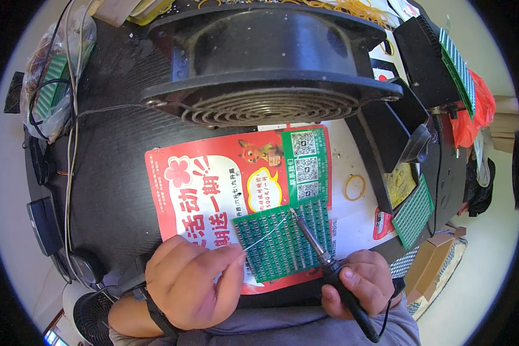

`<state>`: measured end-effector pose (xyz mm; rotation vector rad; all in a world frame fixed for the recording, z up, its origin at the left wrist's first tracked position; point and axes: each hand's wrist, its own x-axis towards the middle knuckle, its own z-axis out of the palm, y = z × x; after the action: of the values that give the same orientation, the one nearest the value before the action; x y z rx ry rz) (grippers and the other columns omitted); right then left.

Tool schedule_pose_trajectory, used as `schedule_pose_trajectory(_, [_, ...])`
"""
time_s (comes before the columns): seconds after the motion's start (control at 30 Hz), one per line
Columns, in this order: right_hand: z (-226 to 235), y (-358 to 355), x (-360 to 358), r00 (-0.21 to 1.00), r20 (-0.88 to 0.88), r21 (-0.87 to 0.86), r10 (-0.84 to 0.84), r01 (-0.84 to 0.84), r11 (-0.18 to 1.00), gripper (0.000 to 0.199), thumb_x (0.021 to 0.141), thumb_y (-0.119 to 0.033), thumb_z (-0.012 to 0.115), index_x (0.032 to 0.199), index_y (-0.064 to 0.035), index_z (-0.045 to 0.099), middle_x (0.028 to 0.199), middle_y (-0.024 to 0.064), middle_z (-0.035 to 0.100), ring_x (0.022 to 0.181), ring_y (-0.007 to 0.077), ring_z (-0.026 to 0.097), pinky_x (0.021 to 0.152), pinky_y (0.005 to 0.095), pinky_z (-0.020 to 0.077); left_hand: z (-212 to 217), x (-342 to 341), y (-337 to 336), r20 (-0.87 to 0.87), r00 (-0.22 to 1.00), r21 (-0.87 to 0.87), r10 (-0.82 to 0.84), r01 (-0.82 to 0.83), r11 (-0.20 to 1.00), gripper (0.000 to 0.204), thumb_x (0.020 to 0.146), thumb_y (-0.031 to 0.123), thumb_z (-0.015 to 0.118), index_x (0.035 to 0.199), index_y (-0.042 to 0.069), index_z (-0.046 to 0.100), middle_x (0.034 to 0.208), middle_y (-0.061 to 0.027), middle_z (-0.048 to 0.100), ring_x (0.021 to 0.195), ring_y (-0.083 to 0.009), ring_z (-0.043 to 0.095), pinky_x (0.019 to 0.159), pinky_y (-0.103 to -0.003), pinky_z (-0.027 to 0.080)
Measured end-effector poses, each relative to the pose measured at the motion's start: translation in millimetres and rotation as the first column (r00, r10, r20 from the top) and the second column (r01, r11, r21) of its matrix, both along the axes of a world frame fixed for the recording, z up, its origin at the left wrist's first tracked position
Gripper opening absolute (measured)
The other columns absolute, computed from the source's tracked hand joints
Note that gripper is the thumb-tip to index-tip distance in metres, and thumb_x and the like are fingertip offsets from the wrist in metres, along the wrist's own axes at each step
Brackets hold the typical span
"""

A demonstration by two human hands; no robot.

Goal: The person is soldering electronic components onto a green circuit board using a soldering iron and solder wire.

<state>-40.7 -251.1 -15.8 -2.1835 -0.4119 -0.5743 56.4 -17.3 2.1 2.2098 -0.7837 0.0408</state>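
Between my hands a green circuit board [282,245] with rows of small parts lies on a red and white printed sheet [167,173]. My left hand [196,279] pinches a thin strand of solder wire [265,235], which slants up over the board toward its far edge. In my right hand [363,285] is a soldering iron [331,265] with a black handle. Its tip meets or nearly meets the wire's end at the board's far edge; whether they touch I cannot tell.
Beyond the board stands a large black fan [271,63]. To the right are a black holder with a yellow sponge [401,184], another green board [414,212] and a rubber band [354,187]. Cables [72,144] and a plastic bag [57,75] occupy the left side.
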Motion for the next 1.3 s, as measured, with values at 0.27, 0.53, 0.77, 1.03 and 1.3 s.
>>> schedule_pose_trajectory(0.27, [-4.1,1.8,-5.3,0.998,0.064,0.024,0.006,-0.007,1.000,0.031,0.064,-0.005,0.079,0.088,0.0024,0.060,0.070,0.0070,0.056,0.055,0.0173,0.054,0.045,0.0249,0.0438,-7.6,-0.4,0.0,0.039,0.998,-0.023,-0.039,0.040,0.999,0.023,0.062,-0.003,0.075,0.084,0.002,0.067,0.063,-0.0026,0.056,0.047,-0.0168,0.050,0.045,-0.028,0.039])
schedule_pose_trajectory(0.53, [-6.5,3.6,-6.0,0.993,0.115,-0.007,-0.003,0.004,1.000,0.028,0.065,-0.006,0.077,0.087,0.0014,0.061,0.069,0.0053,0.055,0.054,0.0159,0.051,0.043,0.0250,0.0412,-10.3,-1.0,-2.2,0.078,0.996,-0.062,-0.047,0.051,0.997,0.023,0.062,-0.001,0.074,0.083,0.002,0.068,0.060,-0.0011,0.053,0.047,-0.0156,0.049,0.045,-0.027,0.038])
schedule_pose_trajectory(0.77, [-7.9,3.5,-5.3,0.991,0.137,-0.003,0.005,-0.004,1.000,0.027,0.065,-0.008,0.076,0.087,0.0009,0.061,0.067,0.0047,0.055,0.053,0.0156,0.051,0.043,0.0250,0.0405,-10.9,-0.3,-3.0,0.084,0.993,-0.051,-0.088,0.092,0.994,0.023,0.062,-0.001,0.075,0.084,0.001,0.067,0.060,-0.0008,0.053,0.046,-0.0149,0.048,0.044,-0.026,0.037])
schedule_pose_trajectory(1.03, [-10.5,3.8,-6.4,0.988,0.156,0.003,-0.006,0.006,1.000,0.026,0.066,-0.008,0.075,0.086,0.0004,0.061,0.066,0.0047,0.056,0.052,0.0155,0.051,0.042,0.0250,0.0398,-12.7,-0.9,-2.9,0.107,0.986,-0.032,-0.129,0.133,0.991,0.025,0.063,0.000,0.076,0.085,-0.001,0.067,0.060,-0.0013,0.052,0.046,-0.0143,0.047,0.043,-0.027,0.035])
schedule_pose_trajectory(1.3, [-10.8,4.0,-9.6,0.989,0.147,0.004,-0.006,0.006,1.000,0.026,0.065,-0.009,0.076,0.085,0.0001,0.061,0.065,0.0045,0.055,0.052,0.0155,0.051,0.041,0.0251,0.0389,-10.1,-3.5,-5.7,0.080,0.989,-0.030,-0.124,0.127,0.991,0.023,0.064,-0.002,0.075,0.085,0.000,0.066,0.061,-0.0039,0.055,0.047,-0.0171,0.049,0.045,-0.029,0.037])
